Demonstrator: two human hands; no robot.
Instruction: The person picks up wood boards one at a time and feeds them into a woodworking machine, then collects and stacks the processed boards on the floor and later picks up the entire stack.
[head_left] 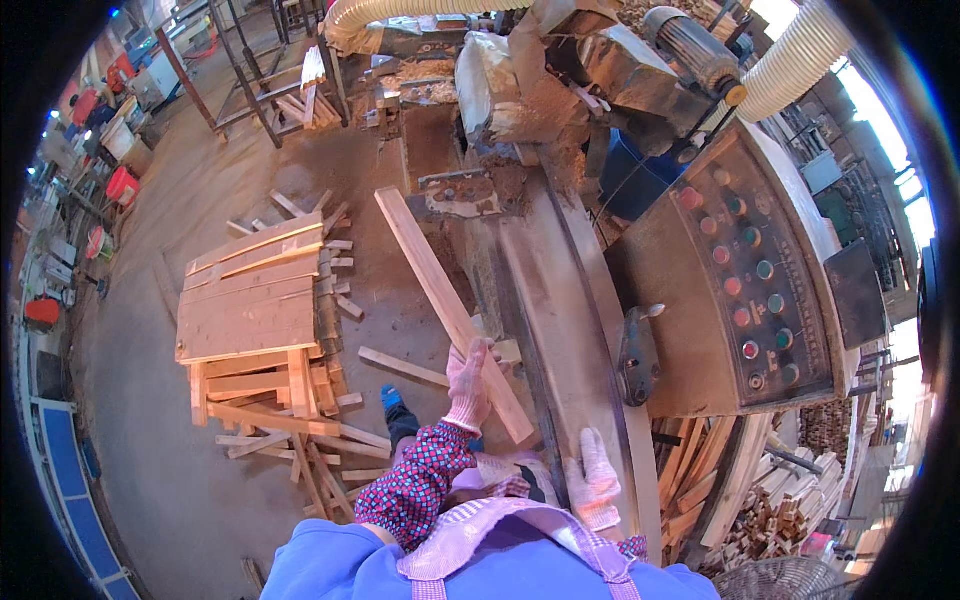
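The long wooden board (428, 262) slants out in front of me, just left of the machine bed (560, 320), its far end over the floor. My left hand (468, 388) has closed around it toward its near end, thumb and fingers wrapped over it. My right hand (597, 482), gloved, is at the near part of the bed with its fingers extended together; I see nothing in it. I can't tell how firmly it rests there.

With one hand gripping so far back, I judge the long free end could dip or swing and knock the bed's edge. My cuffed, patterned sleeve (420, 478) or a glove could snag if anything on the machine is turning; I can't tell whether it is. A blue shoe (391, 398) stands near a loose strip (403, 366) on the floor, so a careless step could trip me. Beyond that, the stack of boards (250, 305) has uneven pieces jutting out and could shed one if bumped.

Farther off, past the control panel (735, 258), a blue bin (635, 172) sits behind the sawdust-covered machine head (545, 115); its contents are hidden from me. Far to the left, a red bucket (122, 187) stands near the wall clutter, too small to read inside.
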